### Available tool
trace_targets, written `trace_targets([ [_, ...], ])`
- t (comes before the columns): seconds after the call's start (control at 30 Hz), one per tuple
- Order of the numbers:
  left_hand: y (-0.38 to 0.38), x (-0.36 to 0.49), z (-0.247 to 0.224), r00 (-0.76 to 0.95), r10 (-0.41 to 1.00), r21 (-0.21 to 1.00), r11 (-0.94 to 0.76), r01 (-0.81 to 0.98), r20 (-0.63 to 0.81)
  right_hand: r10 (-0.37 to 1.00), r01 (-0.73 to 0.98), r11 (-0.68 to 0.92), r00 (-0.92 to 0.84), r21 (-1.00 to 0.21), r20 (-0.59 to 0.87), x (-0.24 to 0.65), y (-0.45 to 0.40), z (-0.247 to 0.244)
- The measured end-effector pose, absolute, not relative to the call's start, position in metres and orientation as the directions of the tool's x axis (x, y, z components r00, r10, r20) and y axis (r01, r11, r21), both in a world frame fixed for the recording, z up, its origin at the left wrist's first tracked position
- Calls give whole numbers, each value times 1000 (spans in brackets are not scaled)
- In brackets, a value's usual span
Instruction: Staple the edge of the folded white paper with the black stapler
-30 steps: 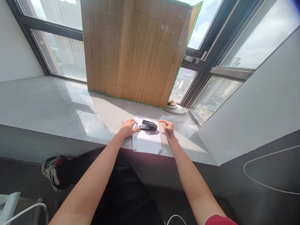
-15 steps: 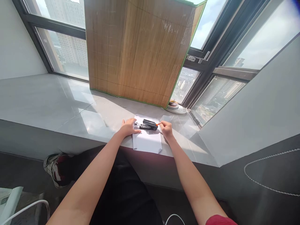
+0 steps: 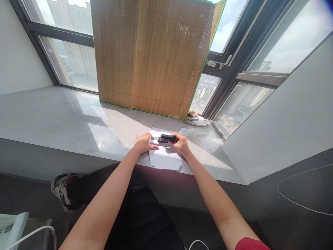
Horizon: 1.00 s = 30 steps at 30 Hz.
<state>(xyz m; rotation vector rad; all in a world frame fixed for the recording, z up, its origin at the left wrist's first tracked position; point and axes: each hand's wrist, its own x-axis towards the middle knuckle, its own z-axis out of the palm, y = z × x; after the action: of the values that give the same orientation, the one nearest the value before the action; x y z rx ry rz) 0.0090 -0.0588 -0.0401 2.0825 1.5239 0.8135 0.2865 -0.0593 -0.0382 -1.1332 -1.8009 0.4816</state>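
A black stapler (image 3: 168,138) lies over white paper (image 3: 165,158) on the sill, a reddish-orange bit showing at its right end. From its left end juts a slim silvery metal part (image 3: 155,138). My right hand (image 3: 182,144) grips the right end, thumb on the near side and fingers on the far side. At the paper's left edge rests my left hand (image 3: 143,143), thumb and fingers spread apart. Its fingertips come close to the silvery part; whether they touch it I cannot tell. The paper has curled or folded near corners.
Behind the paper a bamboo mat (image 3: 153,62) with green edging leans on the window. A stack of plates or discs (image 3: 193,117) sits in the sill's right corner. The tiled sill (image 3: 52,114) ends at a front edge above my leg. A white cable (image 3: 39,229) is at lower left.
My right hand has gone from a fingertip at the stapler's orange end to a grip around that end. The stapler looks straighter now. My left hand stays at the paper's left edge.
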Motion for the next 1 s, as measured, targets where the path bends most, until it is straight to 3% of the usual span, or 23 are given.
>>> trace_targets([
  [0.1, -60, 18, -30, 101, 951, 817, -302, 492, 291, 755, 558, 552, -18, -620, 655, 286, -61, -35],
  [0.17, -61, 26, -22, -68, 955, 942, -269, 203, 287, 656, 618, 590, 9, -520, 755, 285, -62, -32],
  [0.2, -61, 30, -19, -136, 966, 975, -219, 23, 220, 602, 643, 613, -5, -458, 799, 284, -63, -31],
  [0.27, -60, 36, -14, -135, 991, 943, -53, -330, 8, 497, 672, 666, -77, -323, 864, 283, -65, -29],
  [0.33, -61, 38, -13, -9, 990, 829, 110, -548, -138, 422, 673, 714, -190, -196, 887, 281, -67, -28],
  [0.43, -61, 37, -14, 66, 982, 746, 178, -642, -178, 364, 645, 762, -349, -60, 864, 279, -71, -27],
  [0.57, -60, 34, -16, 68, 979, 784, 195, -590, -192, 323, 630, 776, -409, 8, 853, 280, -74, -25],
  [0.73, -57, 38, -19, 80, 974, 797, 221, -562, -214, 400, 625, 770, -317, -127, 860, 276, -74, -23],
  [0.87, -55, 37, -20, -61, 984, 801, 100, -590, -168, 571, 601, 651, 13, -463, 821, 275, -66, -25],
  [1.0, -53, 33, -17, -314, 949, 817, -170, -551, -13, 822, 474, 458, 96, -752, 561, 279, -60, -28],
])
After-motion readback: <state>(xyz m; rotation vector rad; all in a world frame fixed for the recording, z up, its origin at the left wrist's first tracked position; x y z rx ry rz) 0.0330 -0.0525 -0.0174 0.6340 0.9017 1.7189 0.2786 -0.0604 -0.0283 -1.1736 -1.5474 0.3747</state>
